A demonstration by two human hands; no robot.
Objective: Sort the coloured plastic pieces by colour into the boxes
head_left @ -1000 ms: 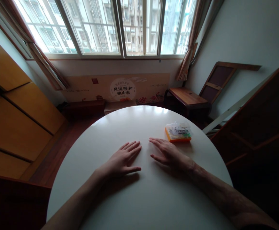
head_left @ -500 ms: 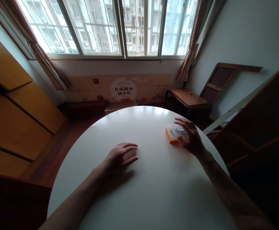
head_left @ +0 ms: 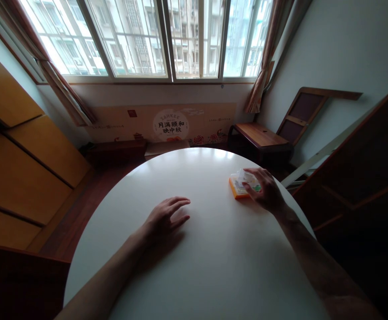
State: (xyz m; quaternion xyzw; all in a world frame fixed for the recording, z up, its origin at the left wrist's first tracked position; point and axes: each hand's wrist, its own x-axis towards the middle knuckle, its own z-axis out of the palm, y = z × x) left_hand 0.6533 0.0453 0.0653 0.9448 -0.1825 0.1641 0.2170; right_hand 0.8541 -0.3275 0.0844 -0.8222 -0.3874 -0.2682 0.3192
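Note:
On the white round table [head_left: 214, 258], toward its far right, lies a soft pack of tissues [head_left: 236, 190] with orange sides and a printed top. A white tissue [head_left: 243, 176] stands up bunched from the top of the pack. My right hand [head_left: 265, 189] reaches over the pack from the right, its thumb and fingers closed around the bunched tissue. Part of the pack is hidden under that hand. Left of the middle, my left hand [head_left: 167, 215] hovers low over the tabletop, fingers apart and holding nothing.
Beyond the table stand a wooden bench [head_left: 262, 134] and a low box [head_left: 167, 148] beneath the window [head_left: 167, 40]. Yellow cabinets [head_left: 23, 178] line the left side. A dark wooden panel [head_left: 357, 186] leans at the right.
My right hand's thumb and fingers have come in around the tissue, which now stands up bunched above the pack. My left hand has barely moved, its fingers slightly more spread.

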